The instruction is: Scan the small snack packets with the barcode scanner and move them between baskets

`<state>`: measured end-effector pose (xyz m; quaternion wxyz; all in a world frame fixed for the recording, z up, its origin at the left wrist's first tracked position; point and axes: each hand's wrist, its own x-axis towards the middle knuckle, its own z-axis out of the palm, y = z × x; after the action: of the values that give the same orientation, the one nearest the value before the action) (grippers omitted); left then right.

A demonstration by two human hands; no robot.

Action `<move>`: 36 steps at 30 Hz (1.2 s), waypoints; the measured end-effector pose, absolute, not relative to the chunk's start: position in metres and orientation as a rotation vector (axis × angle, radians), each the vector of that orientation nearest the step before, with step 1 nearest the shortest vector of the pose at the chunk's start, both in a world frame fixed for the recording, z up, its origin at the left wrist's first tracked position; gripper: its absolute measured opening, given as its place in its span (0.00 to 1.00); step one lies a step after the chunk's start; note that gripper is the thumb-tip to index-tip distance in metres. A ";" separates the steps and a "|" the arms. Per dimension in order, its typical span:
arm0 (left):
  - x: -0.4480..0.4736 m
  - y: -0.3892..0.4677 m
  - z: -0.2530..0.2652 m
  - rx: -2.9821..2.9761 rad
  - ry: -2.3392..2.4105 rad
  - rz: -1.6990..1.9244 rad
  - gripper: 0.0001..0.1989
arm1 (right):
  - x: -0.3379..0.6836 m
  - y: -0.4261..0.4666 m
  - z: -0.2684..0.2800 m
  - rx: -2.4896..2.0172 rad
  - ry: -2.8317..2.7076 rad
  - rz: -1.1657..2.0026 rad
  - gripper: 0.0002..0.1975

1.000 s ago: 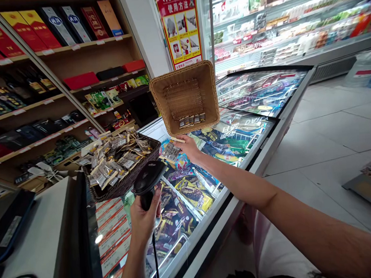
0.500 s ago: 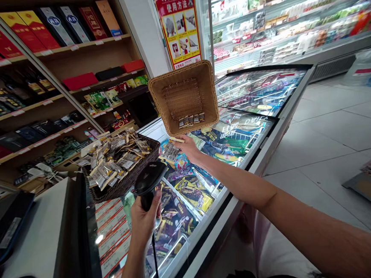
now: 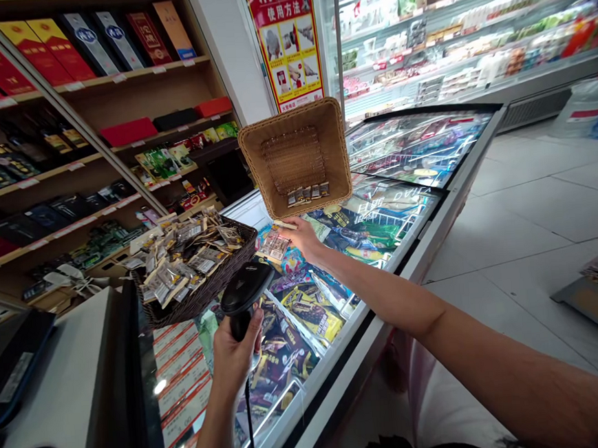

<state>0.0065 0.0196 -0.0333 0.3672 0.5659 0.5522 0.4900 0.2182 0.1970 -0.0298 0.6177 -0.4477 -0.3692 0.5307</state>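
Note:
My left hand is wrapped round the handle of a black barcode scanner, whose cord hangs down. The scanner's head points toward a small snack packet, which my right hand pinches at its edge. A reddish light falls on the packet's label. Just behind my right hand, a light brown wicker basket is tilted toward me, with several small packets along its lower side. To the left, a dark woven basket is heaped with similar packets.
Under both hands lies a glass-topped chest freezer full of frozen goods. Price labels line its left end beside a grey counter. Shelves of boxes stand at left, a lit refrigerated display at the back right.
The scanner has shifted slightly to the right. A reddish light now shows on the packet in my right hand, where the label looked grey before.

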 end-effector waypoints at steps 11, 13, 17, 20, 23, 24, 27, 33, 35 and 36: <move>0.007 0.021 -0.035 1.453 1.441 1.253 0.22 | 0.217 0.205 -0.038 -1.004 -0.851 1.218 0.18; 0.006 0.021 -0.036 1.457 1.448 1.226 0.22 | 0.221 0.205 -0.038 -0.990 -0.878 1.194 0.18; 0.007 0.022 -0.037 1.473 1.438 1.200 0.23 | 0.230 0.206 -0.033 -1.004 -0.873 1.113 0.17; 0.007 0.021 -0.038 1.487 1.411 1.180 0.22 | 0.235 0.206 -0.027 -1.000 -0.839 1.092 0.15; 0.007 0.021 -0.038 1.486 1.411 1.172 0.23 | 0.237 0.206 -0.025 -0.993 -0.831 1.087 0.16; 0.007 0.021 -0.038 1.483 1.417 1.172 0.23 | 0.237 0.206 -0.025 -0.992 -0.832 1.088 0.16; 0.007 0.021 -0.037 1.479 1.426 1.169 0.23 | 0.236 0.208 -0.028 -0.979 -0.831 1.098 0.17; 0.009 0.018 -0.030 1.501 1.435 1.148 0.22 | 0.237 0.213 -0.036 -0.947 -0.877 1.104 0.20; 0.013 0.016 -0.025 1.511 1.441 1.162 0.22 | 0.236 0.213 -0.035 -0.962 -0.881 1.094 0.20; 0.015 0.014 -0.023 1.515 1.450 1.174 0.22 | 0.236 0.213 -0.035 -0.976 -0.878 1.089 0.20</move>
<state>0.0146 0.0140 -0.0227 0.3609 0.5878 0.5628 0.4556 0.2357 0.2127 -0.0345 0.6578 -0.4310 -0.3877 0.4808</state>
